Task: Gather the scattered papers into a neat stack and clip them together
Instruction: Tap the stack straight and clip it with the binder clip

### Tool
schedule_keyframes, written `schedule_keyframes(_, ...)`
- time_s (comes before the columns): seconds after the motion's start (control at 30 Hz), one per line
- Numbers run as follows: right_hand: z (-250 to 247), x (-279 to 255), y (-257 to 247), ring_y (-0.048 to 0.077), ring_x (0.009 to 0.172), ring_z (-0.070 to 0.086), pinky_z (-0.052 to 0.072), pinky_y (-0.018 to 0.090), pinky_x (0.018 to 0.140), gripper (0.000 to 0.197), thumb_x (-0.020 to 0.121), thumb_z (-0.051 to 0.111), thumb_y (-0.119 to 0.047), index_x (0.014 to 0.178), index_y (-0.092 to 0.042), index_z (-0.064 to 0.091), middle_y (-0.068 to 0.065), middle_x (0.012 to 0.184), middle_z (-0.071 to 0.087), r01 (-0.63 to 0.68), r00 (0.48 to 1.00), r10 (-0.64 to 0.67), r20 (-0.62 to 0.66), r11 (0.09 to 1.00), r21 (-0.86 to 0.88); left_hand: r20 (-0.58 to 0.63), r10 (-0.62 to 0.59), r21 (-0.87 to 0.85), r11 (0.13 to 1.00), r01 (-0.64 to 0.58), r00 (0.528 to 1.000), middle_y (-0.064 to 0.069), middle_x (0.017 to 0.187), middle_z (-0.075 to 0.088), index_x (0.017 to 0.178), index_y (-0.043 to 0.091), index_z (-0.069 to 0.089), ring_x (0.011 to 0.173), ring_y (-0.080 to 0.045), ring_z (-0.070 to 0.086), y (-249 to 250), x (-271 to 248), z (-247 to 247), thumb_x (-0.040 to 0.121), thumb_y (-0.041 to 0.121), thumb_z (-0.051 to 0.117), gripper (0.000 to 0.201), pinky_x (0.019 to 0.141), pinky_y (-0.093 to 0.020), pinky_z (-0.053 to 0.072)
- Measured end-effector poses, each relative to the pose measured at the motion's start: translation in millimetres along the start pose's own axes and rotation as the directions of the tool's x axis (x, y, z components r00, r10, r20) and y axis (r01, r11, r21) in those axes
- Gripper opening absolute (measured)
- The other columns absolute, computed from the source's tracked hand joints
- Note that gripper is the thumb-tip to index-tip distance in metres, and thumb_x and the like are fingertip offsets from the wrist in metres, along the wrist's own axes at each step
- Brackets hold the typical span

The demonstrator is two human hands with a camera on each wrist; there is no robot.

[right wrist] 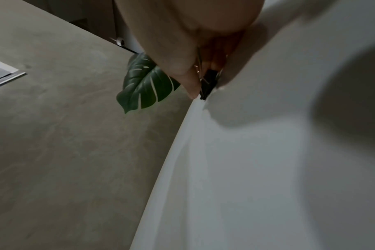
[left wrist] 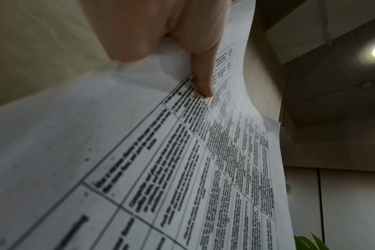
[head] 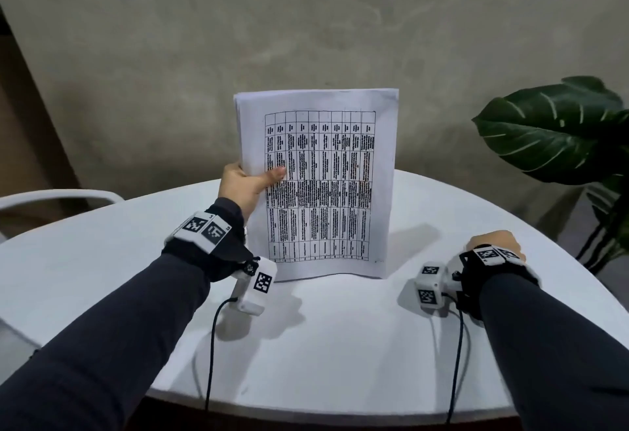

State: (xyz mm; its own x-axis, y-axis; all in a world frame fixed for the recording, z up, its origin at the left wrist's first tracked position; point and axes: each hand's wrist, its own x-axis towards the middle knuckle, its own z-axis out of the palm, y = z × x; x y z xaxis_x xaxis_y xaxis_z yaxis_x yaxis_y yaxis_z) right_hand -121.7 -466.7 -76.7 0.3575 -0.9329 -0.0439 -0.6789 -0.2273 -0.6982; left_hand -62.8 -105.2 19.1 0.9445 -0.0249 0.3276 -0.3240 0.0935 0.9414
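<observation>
We see the left hand point(head: 245, 181) raised, thumb across the printed table, gripping one stack of papers point(head: 320, 172) upright by its left edge, bottom edge resting on the white table point(head: 102, 260). The right hand point(head: 493, 243) sits low near the table's right rim, fingers curled round one black binder clip point(right wrist: 208, 84).

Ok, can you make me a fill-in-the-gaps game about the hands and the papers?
1. The left hand holds the stack of papers standing ____ on the white table.
2. The top sheet is printed with a ____ of small text.
3. The right hand rests near the table's edge, its fingers around a small ____ binder clip.
4. Beyond the table on the right is a green ____.

Missing words: upright; table; black; plant
</observation>
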Motion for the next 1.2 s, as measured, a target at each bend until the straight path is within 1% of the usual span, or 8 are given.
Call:
schedule_keyframes(0.07,0,4,0,0.033,0.093,0.060,0.048,0.033,0.078,0.014,0.083,0.059,-0.010,0.090,0.001,0.064,0.022,0.112,0.066,0.069,0.994,-0.070,0.085,0.997,0.019,-0.001,0.004,-0.022,1.000,-0.004,1.000,-0.006,0.098,0.072,0.105,0.001,0.063,0.104,-0.029,0.065,-2,1,-4,0.047,0.040,0.086,0.073,0.101,-0.048,0.046)
schedule_keyframes(0.2,-8,-12,-33,0.034,0.107,0.061,0.048,0.028,0.071,0.030,0.091,0.053,-0.018,0.111,0.000,0.066,0.020,0.117,0.064,0.175,0.938,-0.211,0.274,0.973,0.149,-0.015,-0.021,-0.034,0.999,0.020,1.000,-0.014,0.121,0.064,0.127,-0.003,0.049,0.117,-0.032,0.059,-12,9,-20,0.040,0.043,0.092,0.107,0.104,-0.049,0.042)
schedule_keyframes(0.27,-8,-24,-63,0.034,0.083,0.066,0.052,0.018,0.056,0.025,0.089,0.056,-0.018,0.102,-0.001,0.069,0.021,0.102,0.068,0.189,0.921,-0.300,0.250,0.903,0.386,-0.016,-0.021,-0.034,0.999,0.020,1.000,-0.012,0.111,0.068,0.122,-0.005,0.053,0.112,-0.031,0.061,-2,2,-23,0.052,0.031,0.089,0.086,0.103,-0.046,0.043)
schedule_keyframes(0.43,-50,-93,-147,0.013,0.068,0.056,0.052,0.013,0.048,0.021,0.089,0.057,0.001,0.074,-0.014,0.053,0.007,0.078,0.056,0.129,0.835,-0.546,0.066,0.310,0.942,-0.020,-0.031,-0.006,1.000,0.031,0.999,-0.002,0.085,0.065,0.089,0.007,0.060,0.084,-0.018,0.062,16,-13,-39,0.074,0.003,0.073,0.020,0.097,-0.038,0.047)
schedule_keyframes(0.63,-107,-189,-196,0.007,0.079,0.065,0.053,0.017,0.072,0.047,0.081,0.065,0.006,0.118,-0.014,0.044,0.006,0.084,0.064,0.260,0.550,-0.787,-0.280,-0.158,0.953,-0.022,-0.015,0.008,1.000,0.015,1.000,-0.005,0.089,0.066,0.101,0.001,0.059,0.090,-0.024,0.063,27,-27,-65,0.062,0.016,0.080,0.047,0.098,-0.042,0.048)
schedule_keyframes(0.8,-105,-243,-204,0.008,0.074,0.067,0.058,0.028,0.076,0.064,0.074,0.069,0.012,0.131,-0.002,0.043,0.005,0.078,0.063,0.429,0.215,-0.957,-0.197,-0.089,0.899,0.001,0.008,-0.017,1.000,-0.008,1.000,-0.005,0.088,0.067,0.089,0.010,0.061,0.085,-0.020,0.063,37,-40,-74,0.063,0.010,0.077,0.030,0.088,-0.032,0.050)
schedule_keyframes(1.0,-103,-250,-203,0.018,0.084,0.067,0.053,0.048,0.091,0.045,0.071,0.073,0.006,0.104,-0.020,0.057,-0.001,0.078,0.067,0.591,0.158,-0.979,-0.126,-0.008,0.807,0.000,0.011,-0.045,0.999,-0.011,1.000,-0.007,0.087,0.066,0.085,0.009,0.060,0.086,-0.020,0.063,42,-55,-78,0.070,0.002,0.072,0.021,0.087,-0.029,0.050)
schedule_keyframes(1.2,-110,-245,-208,-0.003,0.064,0.067,0.057,0.020,0.071,0.039,0.072,0.072,0.011,0.106,-0.004,0.059,-0.001,0.072,0.067,0.560,0.140,-0.987,-0.073,0.018,0.828,-0.063,0.066,0.045,0.997,-0.063,0.996,-0.009,0.084,0.066,0.082,0.009,0.062,0.083,-0.025,0.062,44,-64,-74,0.074,0.006,0.073,0.014,0.082,-0.035,0.054)
